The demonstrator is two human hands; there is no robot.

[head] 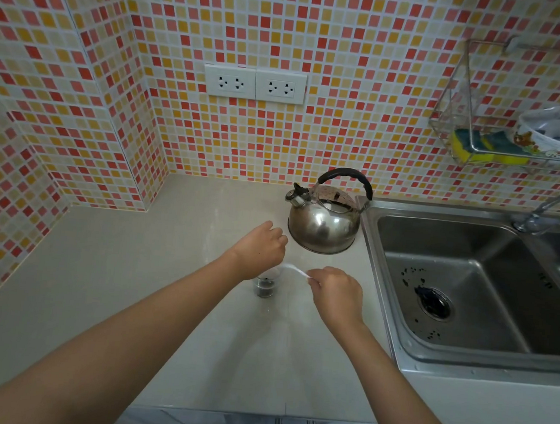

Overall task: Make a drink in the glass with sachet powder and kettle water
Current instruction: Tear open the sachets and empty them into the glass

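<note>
A small clear glass (pixel 265 285) stands on the pale counter (pixel 128 282), with dark powder or liquid at its bottom. My left hand (pixel 260 245) hovers just above and behind the glass, fingers curled; what it holds is hidden. My right hand (pixel 335 294) is to the right of the glass and pinches one end of a thin white sachet (pixel 295 270) that stretches toward my left hand over the glass. A shiny steel kettle (pixel 324 221) with a black handle sits behind the hands, spout pointing left.
A steel sink (pixel 470 284) with dark specks and a drain lies right of the kettle, with a tap (pixel 546 206) behind. A wire rack (pixel 504 144) on the tiled wall holds a sponge and bowl. Two sockets (pixel 255 84) sit on the wall.
</note>
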